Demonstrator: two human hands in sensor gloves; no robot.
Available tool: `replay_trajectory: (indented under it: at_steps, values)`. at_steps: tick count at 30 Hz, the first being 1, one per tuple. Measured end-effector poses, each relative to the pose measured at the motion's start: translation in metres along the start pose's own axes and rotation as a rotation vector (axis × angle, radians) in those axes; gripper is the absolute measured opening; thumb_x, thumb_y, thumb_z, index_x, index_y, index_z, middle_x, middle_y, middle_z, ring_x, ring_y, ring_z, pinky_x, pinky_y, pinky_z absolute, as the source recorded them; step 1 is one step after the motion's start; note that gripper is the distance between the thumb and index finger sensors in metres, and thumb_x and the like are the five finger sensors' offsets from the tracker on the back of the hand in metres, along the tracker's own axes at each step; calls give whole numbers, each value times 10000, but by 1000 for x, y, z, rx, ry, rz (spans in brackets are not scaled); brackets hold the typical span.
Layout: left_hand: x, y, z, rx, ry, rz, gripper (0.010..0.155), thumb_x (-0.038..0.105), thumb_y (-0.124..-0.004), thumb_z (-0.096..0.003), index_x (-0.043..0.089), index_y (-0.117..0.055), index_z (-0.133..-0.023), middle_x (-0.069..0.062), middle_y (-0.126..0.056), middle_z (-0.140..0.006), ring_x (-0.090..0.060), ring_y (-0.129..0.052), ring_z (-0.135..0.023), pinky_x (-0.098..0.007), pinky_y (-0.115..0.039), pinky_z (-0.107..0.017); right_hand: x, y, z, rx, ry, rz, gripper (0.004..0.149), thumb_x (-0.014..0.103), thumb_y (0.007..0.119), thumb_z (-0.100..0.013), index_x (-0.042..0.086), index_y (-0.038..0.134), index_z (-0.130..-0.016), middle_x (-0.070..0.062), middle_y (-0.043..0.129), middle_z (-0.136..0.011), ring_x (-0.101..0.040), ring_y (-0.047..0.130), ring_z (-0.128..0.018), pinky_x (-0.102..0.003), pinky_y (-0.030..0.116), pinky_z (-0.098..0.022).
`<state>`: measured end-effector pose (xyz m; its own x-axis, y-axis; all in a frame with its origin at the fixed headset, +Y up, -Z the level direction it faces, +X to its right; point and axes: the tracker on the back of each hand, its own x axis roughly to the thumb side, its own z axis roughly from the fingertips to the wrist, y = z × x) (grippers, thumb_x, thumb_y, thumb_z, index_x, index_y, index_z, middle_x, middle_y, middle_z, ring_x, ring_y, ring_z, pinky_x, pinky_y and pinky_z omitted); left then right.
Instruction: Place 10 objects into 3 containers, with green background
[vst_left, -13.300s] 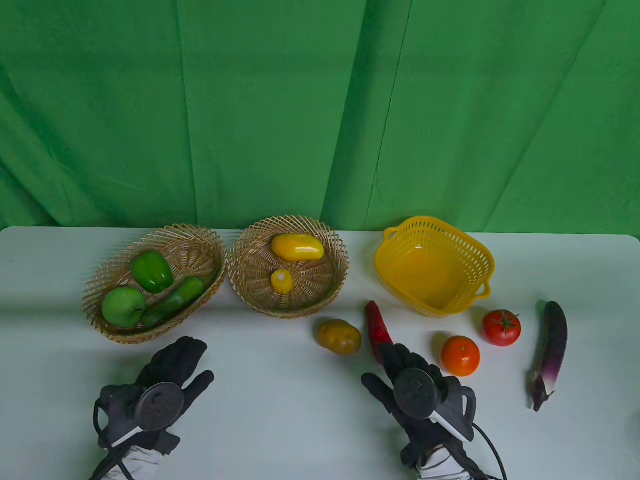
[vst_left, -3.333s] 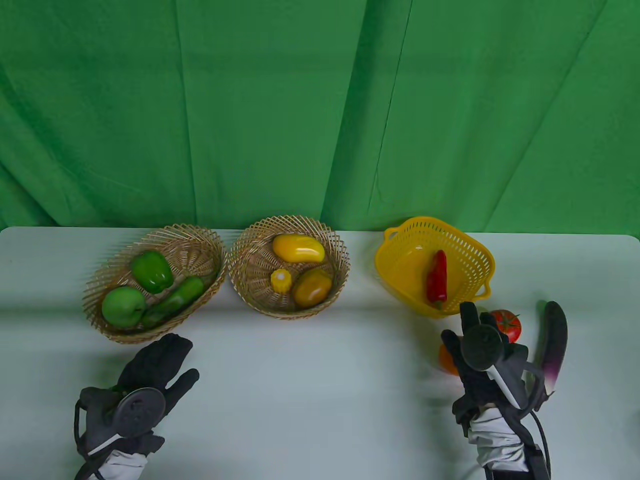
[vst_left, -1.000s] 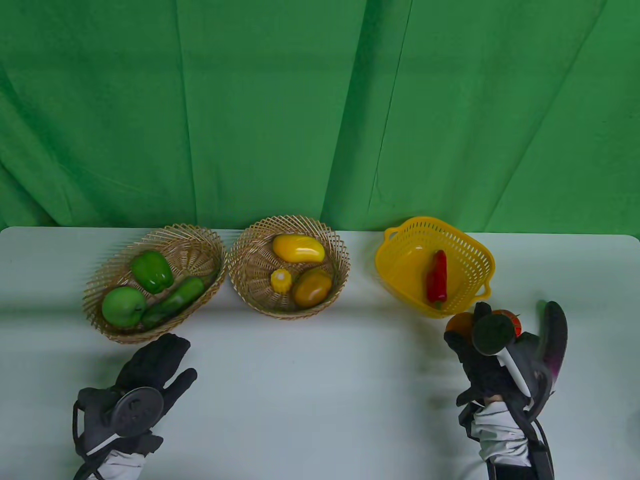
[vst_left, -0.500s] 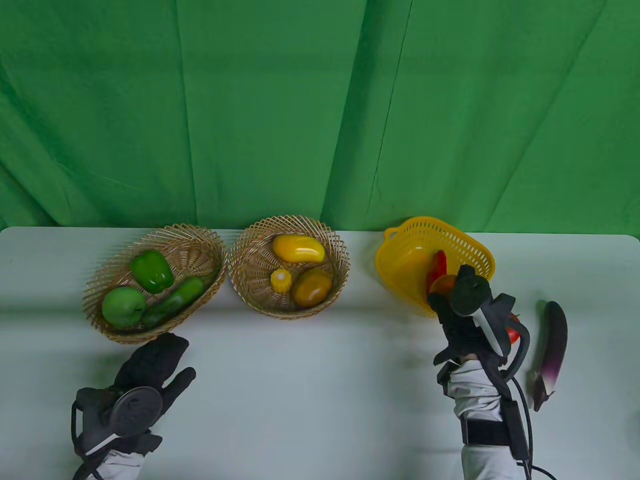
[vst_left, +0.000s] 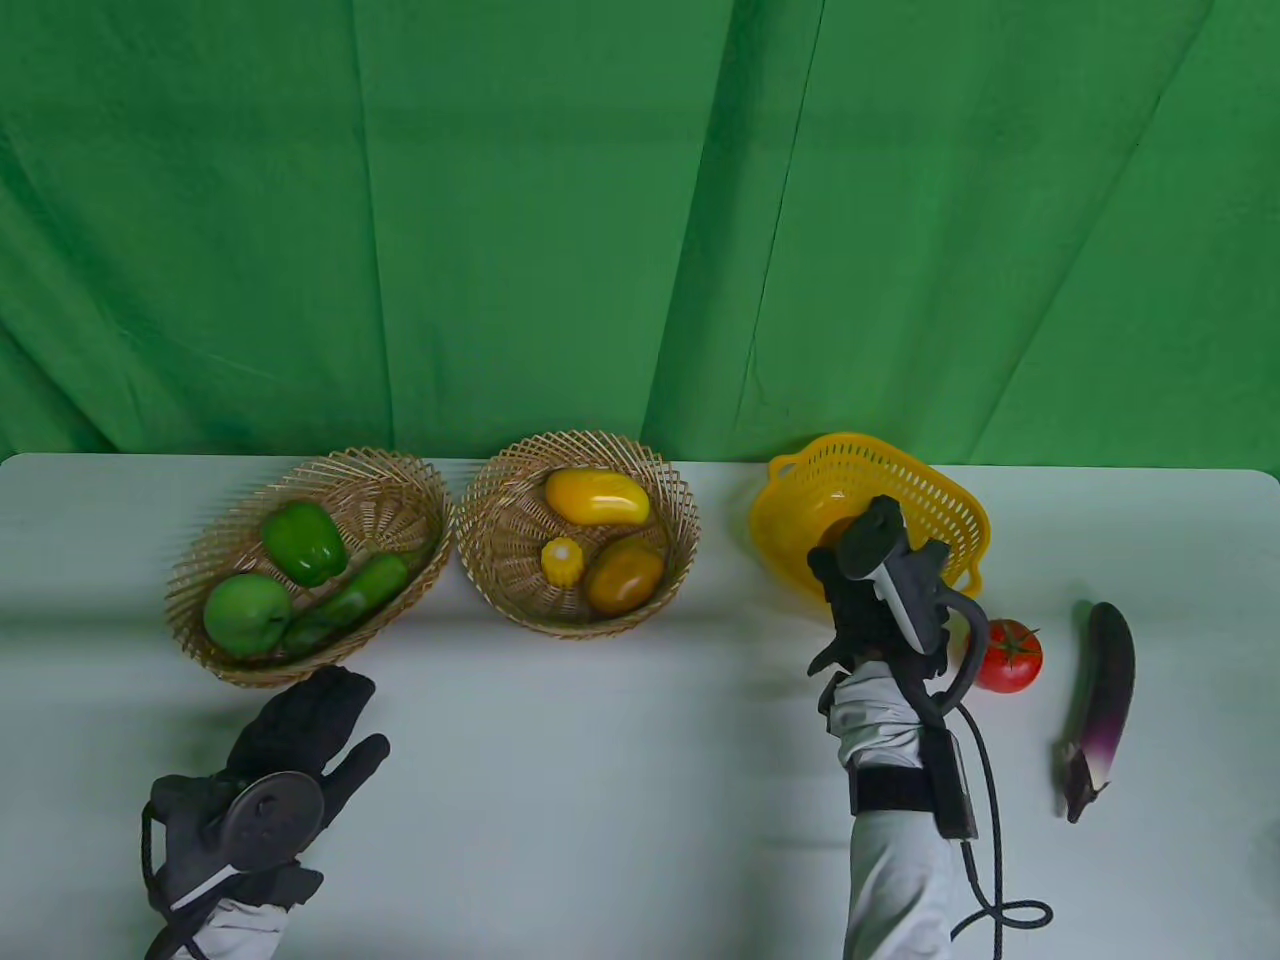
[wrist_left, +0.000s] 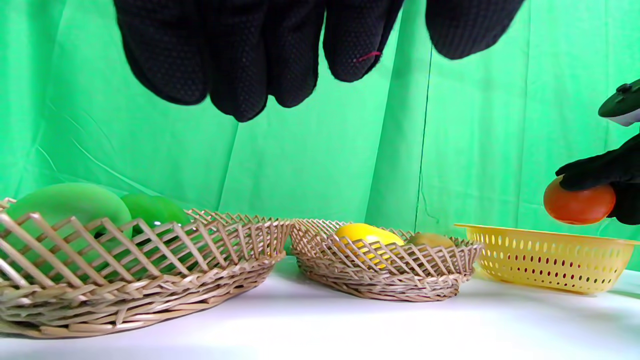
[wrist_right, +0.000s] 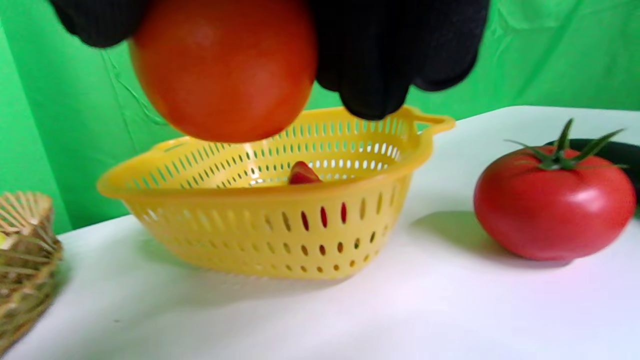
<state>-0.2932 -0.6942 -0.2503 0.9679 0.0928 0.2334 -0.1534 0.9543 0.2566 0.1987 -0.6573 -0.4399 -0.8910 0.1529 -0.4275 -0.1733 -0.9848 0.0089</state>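
My right hand (vst_left: 862, 560) grips an orange (wrist_right: 225, 70) and holds it above the yellow plastic basket (vst_left: 950, 505); the orange also shows in the left wrist view (wrist_left: 579, 202). A red chili (wrist_right: 302, 173) lies inside that basket, hidden under my hand in the table view. A red tomato (vst_left: 1008, 655) and a purple eggplant (vst_left: 1100, 690) lie on the table to the right. My left hand (vst_left: 300, 730) rests open and empty on the table near the left wicker basket (vst_left: 400, 480).
The left wicker basket holds a green pepper (vst_left: 303, 542), a green apple (vst_left: 246, 613) and a green cucumber (vst_left: 350, 597). The middle wicker basket (vst_left: 680, 500) holds a yellow mango (vst_left: 596, 496), a corn piece (vst_left: 563, 562) and a potato (vst_left: 625, 576).
My right hand lifted the orange from the table and carried it up and to the left, over the yellow basket. The tomato is uncovered again. My left hand stayed put.
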Motion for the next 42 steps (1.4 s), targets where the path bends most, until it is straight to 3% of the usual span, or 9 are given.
replay_trajectory:
  at_steps: [10, 21, 29, 35, 42]
  values:
    - [0, 0, -1, -8, 5, 1, 647, 593, -619, -560, 265, -601, -1117, -130, -747, -1116, -372, -847, -964, -546, -755, -631, 4, 12, -11, 12, 44, 83, 850, 646, 636, -535, 313, 195, -1182, -252, 613, -1118, -453, 780, -839, -562, 669, -657]
    - [-2, 2, -1, -1, 12, -5, 646, 594, -619, -560, 266, -603, -1117, -129, -747, -1117, -373, -846, -965, -547, -756, -630, -8, -4, -2, 37, -47, -33, 753, 619, 604, -559, 295, 334, -1182, -218, 570, -1163, -475, 707, -936, -604, 618, -699]
    - [-2, 5, 0, 15, 14, -7, 647, 595, -619, -559, 266, -606, -1116, -128, -749, -1116, -370, -849, -964, -545, -757, -630, -38, -25, 8, -47, -118, -134, 743, 605, 608, -560, 268, 365, -1177, -203, 556, -1174, -483, 658, -982, -633, 575, -724]
    - [-2, 5, 0, 20, 9, -9, 647, 595, -619, -559, 267, -604, -1116, -128, -751, -1114, -369, -850, -963, -546, -758, -629, -63, -30, 15, -107, -182, -212, 744, 596, 615, -561, 255, 370, -1175, -203, 542, -1180, -495, 630, -997, -646, 555, -732]
    - [-2, 5, 1, 18, 10, -10, 647, 595, -619, -559, 267, -604, -1117, -126, -749, -1116, -369, -850, -964, -546, -757, -629, -96, -30, 15, -190, -155, -270, 764, 590, 620, -560, 240, 335, -1176, -208, 490, -1198, -516, 562, -1031, -662, 512, -748]
